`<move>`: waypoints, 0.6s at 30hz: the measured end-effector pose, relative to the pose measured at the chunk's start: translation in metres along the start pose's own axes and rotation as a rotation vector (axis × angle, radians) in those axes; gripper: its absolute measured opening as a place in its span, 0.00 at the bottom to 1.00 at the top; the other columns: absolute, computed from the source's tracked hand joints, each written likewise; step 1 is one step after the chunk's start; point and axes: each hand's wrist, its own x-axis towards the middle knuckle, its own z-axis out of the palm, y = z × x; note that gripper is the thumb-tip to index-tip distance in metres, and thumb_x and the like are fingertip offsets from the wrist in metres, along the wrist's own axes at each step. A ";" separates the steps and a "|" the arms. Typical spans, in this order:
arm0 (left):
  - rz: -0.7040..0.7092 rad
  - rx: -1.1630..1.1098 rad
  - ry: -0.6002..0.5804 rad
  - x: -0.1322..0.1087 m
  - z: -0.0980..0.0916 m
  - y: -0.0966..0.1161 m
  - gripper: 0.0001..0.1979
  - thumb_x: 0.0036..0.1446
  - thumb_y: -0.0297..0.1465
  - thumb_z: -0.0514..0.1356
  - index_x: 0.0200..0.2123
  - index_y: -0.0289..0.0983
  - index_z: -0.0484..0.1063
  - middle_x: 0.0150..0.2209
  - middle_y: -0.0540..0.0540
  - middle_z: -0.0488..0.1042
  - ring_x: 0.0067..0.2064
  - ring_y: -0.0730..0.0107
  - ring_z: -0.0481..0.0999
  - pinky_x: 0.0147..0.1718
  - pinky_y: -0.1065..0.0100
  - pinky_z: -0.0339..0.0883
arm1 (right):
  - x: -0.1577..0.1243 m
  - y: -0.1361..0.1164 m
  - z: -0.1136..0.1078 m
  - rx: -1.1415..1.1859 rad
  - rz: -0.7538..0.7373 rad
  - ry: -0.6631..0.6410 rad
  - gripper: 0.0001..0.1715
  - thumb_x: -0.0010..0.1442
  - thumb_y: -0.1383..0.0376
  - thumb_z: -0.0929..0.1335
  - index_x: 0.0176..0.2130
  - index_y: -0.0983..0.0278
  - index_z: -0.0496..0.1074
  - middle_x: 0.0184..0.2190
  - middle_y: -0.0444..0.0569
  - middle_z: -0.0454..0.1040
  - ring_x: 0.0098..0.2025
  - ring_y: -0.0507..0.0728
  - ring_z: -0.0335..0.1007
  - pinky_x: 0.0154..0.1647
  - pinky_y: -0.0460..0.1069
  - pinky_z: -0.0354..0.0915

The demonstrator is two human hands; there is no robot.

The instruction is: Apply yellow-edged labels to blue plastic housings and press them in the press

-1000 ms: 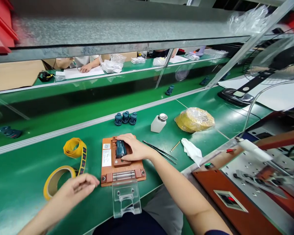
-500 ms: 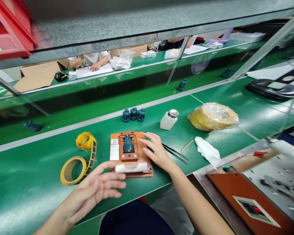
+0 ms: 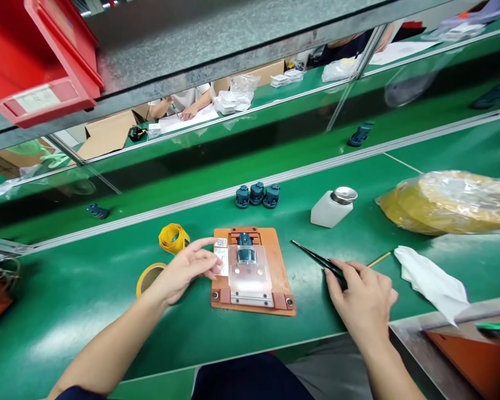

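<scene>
Meanwhile, right hand [image 3: 360, 297] gripping black tweezers [image 3: 314, 258] — left hand [image 3: 183, 269] open, beside orange fixture [image 3: 280, 280]

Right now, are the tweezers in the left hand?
No, the right hand grips the black tweezers, while the left hand is open at the edge of the orange fixture.

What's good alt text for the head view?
The right hand grips black tweezers over a green workbench. The left hand sits beside an orange fixture, whose clear cover lies over a blue part.
</scene>
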 end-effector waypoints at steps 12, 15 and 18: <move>0.067 0.656 0.322 0.048 -0.062 -0.036 0.10 0.52 0.34 0.66 0.38 0.39 0.82 0.32 0.42 0.81 0.40 0.50 0.78 0.55 0.47 0.61 | 0.000 0.000 -0.006 0.164 0.104 -0.056 0.28 0.71 0.48 0.58 0.47 0.63 0.76 0.39 0.56 0.76 0.41 0.66 0.71 0.39 0.58 0.61; 0.060 0.537 0.347 0.049 -0.066 -0.040 0.14 0.51 0.33 0.65 0.42 0.40 0.82 0.31 0.45 0.81 0.36 0.55 0.79 0.44 0.57 0.69 | 0.007 -0.006 -0.012 0.496 0.322 0.030 0.24 0.66 0.47 0.65 0.50 0.61 0.76 0.40 0.53 0.76 0.39 0.62 0.71 0.43 0.58 0.65; 0.055 0.350 0.414 0.039 -0.069 -0.047 0.20 0.52 0.39 0.66 0.48 0.39 0.80 0.35 0.44 0.83 0.39 0.57 0.82 0.41 0.61 0.73 | 0.028 -0.024 -0.018 1.083 0.618 0.032 0.22 0.59 0.48 0.73 0.48 0.57 0.77 0.39 0.48 0.75 0.35 0.55 0.69 0.41 0.55 0.68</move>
